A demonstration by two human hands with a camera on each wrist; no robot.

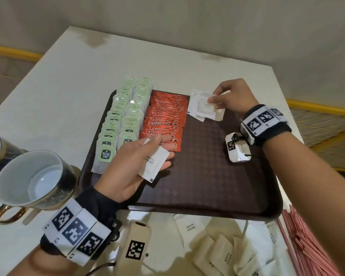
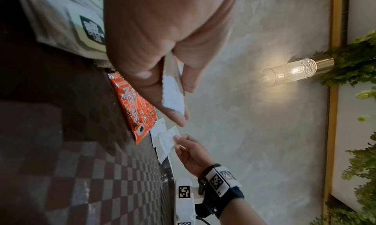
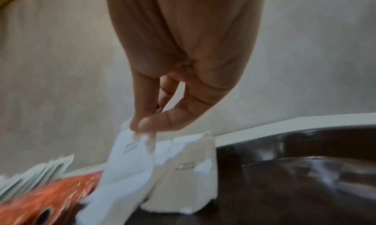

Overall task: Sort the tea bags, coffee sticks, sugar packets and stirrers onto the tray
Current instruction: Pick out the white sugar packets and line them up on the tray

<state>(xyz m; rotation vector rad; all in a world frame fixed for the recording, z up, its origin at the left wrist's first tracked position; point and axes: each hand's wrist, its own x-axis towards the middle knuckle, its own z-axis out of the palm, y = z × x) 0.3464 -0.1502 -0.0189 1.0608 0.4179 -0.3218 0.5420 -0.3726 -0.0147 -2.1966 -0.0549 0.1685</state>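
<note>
A dark brown tray [image 1: 207, 166] holds two columns of green tea bags [image 1: 126, 112] and a row of orange coffee sticks [image 1: 163, 118]. My left hand [image 1: 145, 156] hovers over the tray's near left, palm up, thumb pressing a white sugar packet [image 1: 153, 162] against the fingers; the same packet [image 2: 173, 90] shows in the left wrist view. My right hand [image 1: 219, 98] pinches a white sugar packet [image 1: 203, 104] at the tray's far edge, on top of a few others; the right wrist view shows the pinched packet [image 3: 126, 164]. More sugar packets [image 1: 219, 248] lie loose in front of the tray.
Two cups [image 1: 32, 180] stand at the left, close to my left wrist. Red striped stirrers [image 1: 307, 246] lie at the near right beside the tray. The tray's right half [image 1: 217, 186] is bare. The white table [image 1: 64, 76] ends at the far edge.
</note>
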